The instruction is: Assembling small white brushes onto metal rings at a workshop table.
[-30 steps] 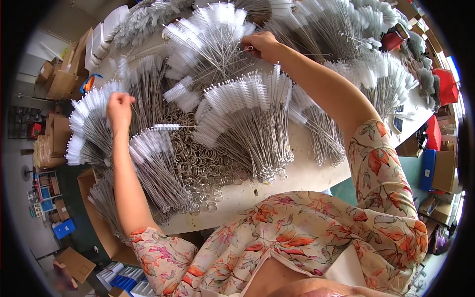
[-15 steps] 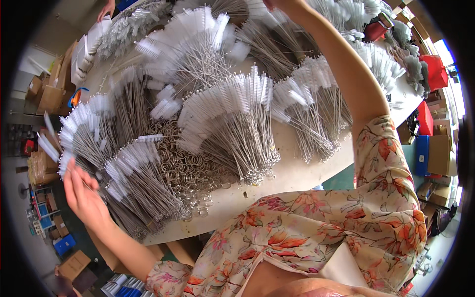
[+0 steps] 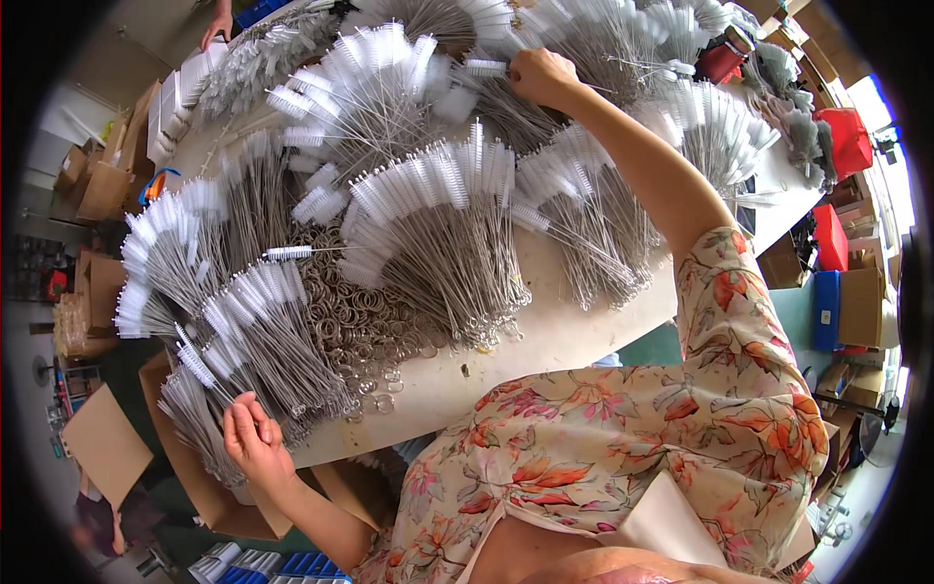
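A: The right hand [image 3: 543, 76] is closed on 1 thin wire brush [image 3: 484, 67] with white bristles, far out at the back of the table [image 3: 574, 336]. The fingers pinch the wire stem, and the bristle end points to the person's left, over the big fans of brushes.

B: And the left hand [image 3: 251, 435]?

A: It is released and holds nothing. It hangs at the near left edge of the table, just beside the fan of brushes nearest to it [image 3: 255, 336], with the fingers loosely curled.

B: How to do this well, in your opinion?

A: I think the pinch should stay on the bare wire, not on the bristles, so they do not bend. The brush should be lifted clear before it moves sideways, because the neighbour stems lie crossed and can catch.

B: What about the metal rings?

A: The pile of rings [image 3: 360, 321] lies in the middle, between the 2 near fans. A low sleeve could drag them, so the arm should pass above.

B: Anything else around?

A: Cardboard boxes [image 3: 97, 185] at the left, and another person's hand [image 3: 218, 24] at the far corner.
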`<state>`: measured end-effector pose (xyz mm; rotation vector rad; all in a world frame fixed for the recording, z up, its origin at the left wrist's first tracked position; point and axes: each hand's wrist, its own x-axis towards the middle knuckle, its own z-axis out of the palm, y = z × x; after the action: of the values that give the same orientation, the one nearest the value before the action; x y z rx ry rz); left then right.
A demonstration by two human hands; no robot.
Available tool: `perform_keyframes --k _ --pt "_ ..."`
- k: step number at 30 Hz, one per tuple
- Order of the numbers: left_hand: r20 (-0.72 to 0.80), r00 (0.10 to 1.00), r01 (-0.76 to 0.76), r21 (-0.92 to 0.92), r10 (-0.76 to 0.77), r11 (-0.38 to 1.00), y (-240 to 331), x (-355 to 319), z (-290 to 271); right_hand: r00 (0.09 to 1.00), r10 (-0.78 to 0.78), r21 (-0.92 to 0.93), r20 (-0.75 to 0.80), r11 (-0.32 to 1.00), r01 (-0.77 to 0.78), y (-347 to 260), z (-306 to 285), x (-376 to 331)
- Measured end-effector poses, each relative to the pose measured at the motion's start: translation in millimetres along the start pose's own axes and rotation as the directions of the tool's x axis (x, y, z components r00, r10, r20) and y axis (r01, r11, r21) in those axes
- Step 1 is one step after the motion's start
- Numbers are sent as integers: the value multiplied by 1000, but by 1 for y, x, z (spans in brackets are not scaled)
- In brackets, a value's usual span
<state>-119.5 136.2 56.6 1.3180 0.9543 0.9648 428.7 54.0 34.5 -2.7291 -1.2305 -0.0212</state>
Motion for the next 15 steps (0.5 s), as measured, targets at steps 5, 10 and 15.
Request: perform_keyframes --k 5,10,15 --pt "23 999 28 -72 -26 997 -5 -13 2 808 -208 155 -552 926 345 3 -1 5" --pt "-19 999 33 -75 -34 997 -6 -30 -4 941 -2 941 -338 12 338 74 -43 56" --pt "-155 981 109 -51 -116 993 -17 -49 -9 956 -12 -6 -293 1000 11 72 -73 26"
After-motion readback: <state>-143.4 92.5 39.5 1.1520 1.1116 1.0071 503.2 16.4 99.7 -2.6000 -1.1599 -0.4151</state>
